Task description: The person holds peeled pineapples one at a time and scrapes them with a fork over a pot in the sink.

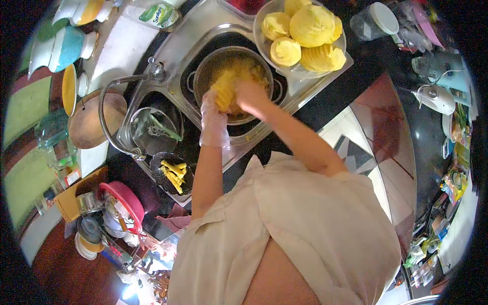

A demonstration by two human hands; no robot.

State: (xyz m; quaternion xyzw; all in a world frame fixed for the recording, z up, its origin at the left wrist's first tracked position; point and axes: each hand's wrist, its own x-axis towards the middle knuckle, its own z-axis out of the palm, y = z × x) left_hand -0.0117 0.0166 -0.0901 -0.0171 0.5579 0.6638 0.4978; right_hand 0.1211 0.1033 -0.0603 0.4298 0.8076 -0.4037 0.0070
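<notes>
A wide metal pot (197,76) of cloudy yellow water sits in the sink basin. My left hand (209,107), in a clear plastic glove, grips a peeled pineapple (222,91) at the pot's near left side. My bare right hand (250,97) is over the pot beside the fruit; motion smears it and its fingers are hidden. Up and to the right, a clear bowl (260,38) holds several peeled pineapples (312,25), some with carved grooves. Yellow strips (174,175) lie in a small dark bowl (157,175) left of my left forearm.
A curved faucet (104,109) arches over the second basin, where a clear container (147,134) stands. Behind the sink is a dish soap bottle (158,15). A pink basin (133,203) with kitchenware is at lower left. A lidded jar (373,23) stands at upper right.
</notes>
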